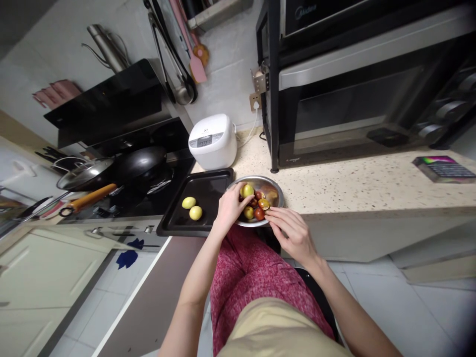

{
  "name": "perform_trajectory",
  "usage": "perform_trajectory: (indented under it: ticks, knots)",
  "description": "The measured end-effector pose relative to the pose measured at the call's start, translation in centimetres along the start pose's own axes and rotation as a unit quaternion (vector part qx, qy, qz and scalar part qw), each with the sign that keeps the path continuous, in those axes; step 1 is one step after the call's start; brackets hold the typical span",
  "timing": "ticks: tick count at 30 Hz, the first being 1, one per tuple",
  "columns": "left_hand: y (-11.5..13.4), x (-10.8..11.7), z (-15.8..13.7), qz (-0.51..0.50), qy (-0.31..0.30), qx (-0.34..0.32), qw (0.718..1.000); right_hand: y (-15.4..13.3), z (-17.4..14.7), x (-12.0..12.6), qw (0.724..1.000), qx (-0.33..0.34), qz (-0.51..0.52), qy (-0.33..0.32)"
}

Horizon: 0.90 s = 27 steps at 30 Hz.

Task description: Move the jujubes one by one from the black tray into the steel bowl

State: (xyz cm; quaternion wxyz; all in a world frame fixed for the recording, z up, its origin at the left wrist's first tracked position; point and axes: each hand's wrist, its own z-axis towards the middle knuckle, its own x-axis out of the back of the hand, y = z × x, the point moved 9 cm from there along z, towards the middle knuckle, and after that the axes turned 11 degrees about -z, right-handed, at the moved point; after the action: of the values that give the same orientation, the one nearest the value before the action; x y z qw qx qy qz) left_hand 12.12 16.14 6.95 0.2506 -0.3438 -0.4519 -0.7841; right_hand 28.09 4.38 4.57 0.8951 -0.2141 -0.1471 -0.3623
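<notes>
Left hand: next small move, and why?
Probably lift the yellow-green fruit from the metal bowl onto the black tray: the left hand seems to grip it, and two similar fruits lie on that tray.

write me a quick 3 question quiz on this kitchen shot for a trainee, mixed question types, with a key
1. Count: how many yellow-green fruits lie on the black tray?

2. True or false: the left hand and the right hand are both at the metal bowl.

3. Multiple choice: what stands just beyond the far edge of the black tray?
A. a wok
B. a white rice cooker
C. a pink spatula

Key: 1. Two. 2. True. 3. B.
</notes>
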Motion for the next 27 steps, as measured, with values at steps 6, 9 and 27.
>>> perform_trajectory:
  ticks: [6, 9, 27]
  knots:
    - [-0.1, 0.0, 0.0, -0.006, 0.005, -0.006, 1.000, 0.0, 0.0, 0.0, 1.000, 0.005, -0.006, -0.007]
    - [-0.1, 0.2, -0.3, -0.012, 0.007, -0.006, 1.000, -0.1, 0.0, 0.0, 1.000, 0.012, -0.012, -0.006]
    - [-9.3, 10.4, -11.1, 0.155, 0.227, 0.205, 0.939, 0.4, -0.3, -0.4, 1.000, 0.007, -0.005, -0.016]
